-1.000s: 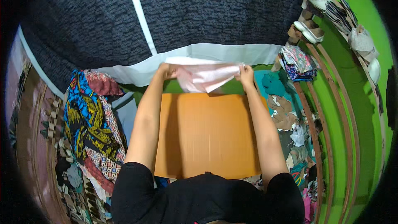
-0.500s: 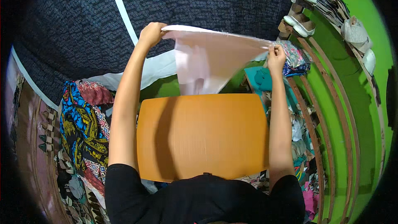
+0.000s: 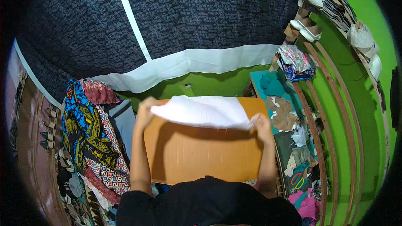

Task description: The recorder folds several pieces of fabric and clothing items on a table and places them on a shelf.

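Note:
A white sheet of cloth (image 3: 205,111) is stretched between my two hands above the orange-brown tabletop (image 3: 201,159). My left hand (image 3: 146,111), a little blurred, is closed on the sheet's left corner near the table's far left side. At the opposite corner, my right hand (image 3: 262,127) pinches the cloth by the table's right edge. The near edge of the sheet sags slightly and casts a shadow on the wood. Whether its far part rests on the tabletop I cannot tell.
Patterned fabrics (image 3: 90,134) are heaped at the left. To the right, a low bench holds cut scraps (image 3: 280,111) and scissors with red and yellow handles (image 3: 298,179). Folded cloth (image 3: 296,62) and white shoes (image 3: 305,29) sit on a wooden rack. A dark curtain (image 3: 209,12) hangs behind.
Both hands have come down and nearer with the sheet, from raised beyond the table's far edge to over the tabletop. The cloth, hanging down before, now spreads nearly flat.

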The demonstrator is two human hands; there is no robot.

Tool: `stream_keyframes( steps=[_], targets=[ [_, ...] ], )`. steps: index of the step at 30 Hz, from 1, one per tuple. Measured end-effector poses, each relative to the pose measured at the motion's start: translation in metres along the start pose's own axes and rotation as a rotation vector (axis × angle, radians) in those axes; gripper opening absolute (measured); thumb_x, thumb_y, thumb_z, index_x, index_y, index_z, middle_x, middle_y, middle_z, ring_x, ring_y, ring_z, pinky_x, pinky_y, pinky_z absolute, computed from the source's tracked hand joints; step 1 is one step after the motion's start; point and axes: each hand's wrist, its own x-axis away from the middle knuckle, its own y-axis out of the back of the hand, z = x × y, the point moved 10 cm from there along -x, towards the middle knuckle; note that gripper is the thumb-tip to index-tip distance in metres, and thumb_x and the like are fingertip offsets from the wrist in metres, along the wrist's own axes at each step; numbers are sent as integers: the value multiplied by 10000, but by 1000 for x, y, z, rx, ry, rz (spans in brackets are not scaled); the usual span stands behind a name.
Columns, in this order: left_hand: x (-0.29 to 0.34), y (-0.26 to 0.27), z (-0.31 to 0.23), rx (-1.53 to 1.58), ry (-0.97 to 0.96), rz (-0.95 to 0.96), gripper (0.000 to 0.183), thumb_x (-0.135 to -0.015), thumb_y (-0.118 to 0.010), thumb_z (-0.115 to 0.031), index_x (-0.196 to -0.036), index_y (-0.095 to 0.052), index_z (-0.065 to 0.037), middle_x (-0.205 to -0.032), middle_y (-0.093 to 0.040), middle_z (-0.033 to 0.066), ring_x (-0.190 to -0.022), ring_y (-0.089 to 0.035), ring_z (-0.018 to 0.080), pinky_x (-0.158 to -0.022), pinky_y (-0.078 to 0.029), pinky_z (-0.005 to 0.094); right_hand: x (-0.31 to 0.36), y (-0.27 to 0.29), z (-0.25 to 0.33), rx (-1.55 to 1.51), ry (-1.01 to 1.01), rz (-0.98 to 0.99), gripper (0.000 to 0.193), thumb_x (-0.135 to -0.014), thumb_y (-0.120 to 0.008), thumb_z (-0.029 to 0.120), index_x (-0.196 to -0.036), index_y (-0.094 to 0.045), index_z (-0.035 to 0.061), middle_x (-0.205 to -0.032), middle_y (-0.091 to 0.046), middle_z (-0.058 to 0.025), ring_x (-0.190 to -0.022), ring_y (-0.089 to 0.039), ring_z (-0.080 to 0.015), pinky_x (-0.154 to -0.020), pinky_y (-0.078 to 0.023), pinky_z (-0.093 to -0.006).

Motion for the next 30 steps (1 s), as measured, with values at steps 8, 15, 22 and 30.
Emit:
stream_keyframes(
  steps=[8,15,22,30],
  targets=[
    [-25,-59,114,-279,-7,118,202,-661,-574,-84,-852,-626,-43,-784,-607,162,-706,-587,244,-632,-442,336,-83,15,-89,368,-134,15,188,-846,-436,144,-877,-546,-5,-711,-514,-17,-601,-473,-117,-509,-420,-274],
    [-164,39,12,201,146,-506,209,-763,-449,-54,-874,-611,19,-777,-612,94,-657,-572,157,-583,-463,259,-193,18,93,-484,67,-198,237,-872,-413,191,-1034,-441,21,-964,-517,-116,-898,-531,-285,-734,-449,-548],
    [-58,125,-277,-102,-814,-695,231,-688,-487,62,-884,-598,11,-914,-601,117,-869,-566,201,-785,-427,273,-46,67,293,-465,796,-74,204,-888,-381,162,-952,-474,-8,-1000,-525,-124,-927,-522,-245,-876,-399,-436],
    [166,29,-74,183,134,-545,146,-741,-569,-107,-778,-602,30,-708,-592,66,-651,-541,117,-583,-421,238,80,43,60,12,148,84,53,-788,-522,71,-744,-530,44,-684,-514,22,-645,-462,-56,-579,-380,-205]
  ],
)
